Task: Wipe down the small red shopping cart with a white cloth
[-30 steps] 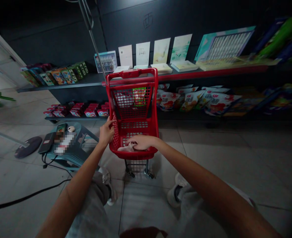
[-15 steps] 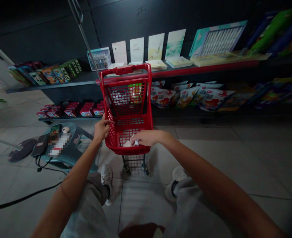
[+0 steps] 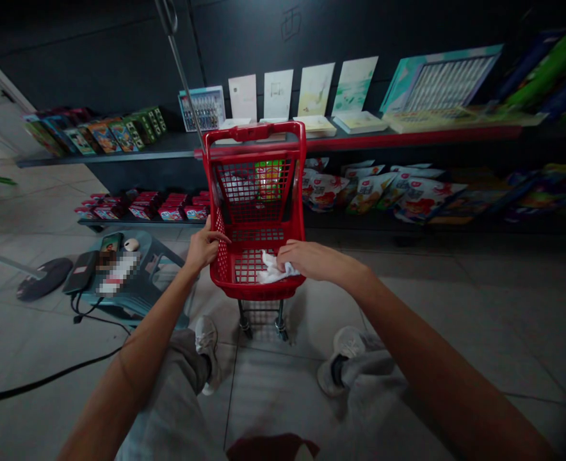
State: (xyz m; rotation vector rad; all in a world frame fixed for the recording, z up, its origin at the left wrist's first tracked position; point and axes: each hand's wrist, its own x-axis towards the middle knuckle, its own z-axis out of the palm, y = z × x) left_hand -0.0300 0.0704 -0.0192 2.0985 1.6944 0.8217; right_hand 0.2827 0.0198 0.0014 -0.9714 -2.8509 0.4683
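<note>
A small red shopping cart (image 3: 258,289) stands before me, its basket facing up and its handle toward the shelves. My left hand (image 3: 203,248) is closed on the left rim of the basket, fingers over the edge. A white cloth (image 3: 274,271) lies crumpled inside the front right part of the basket. Closed on that cloth is my right hand (image 3: 307,259), reaching over the right rim. The fingertips of my right hand are partly hidden by the cloth.
Behind the cart runs a shelf (image 3: 355,137) with books, boxes and pens; snack bags (image 3: 328,192) sit below it. To the left, a grey-blue stool (image 3: 141,253) carries a phone and other small items. A black cable (image 3: 47,384) crosses the floor at the left.
My right hand has moved right with the cloth, from the basket's front middle toward its right side. More of the cloth shows. My left hand stays on the rim. The view has shifted slightly.
</note>
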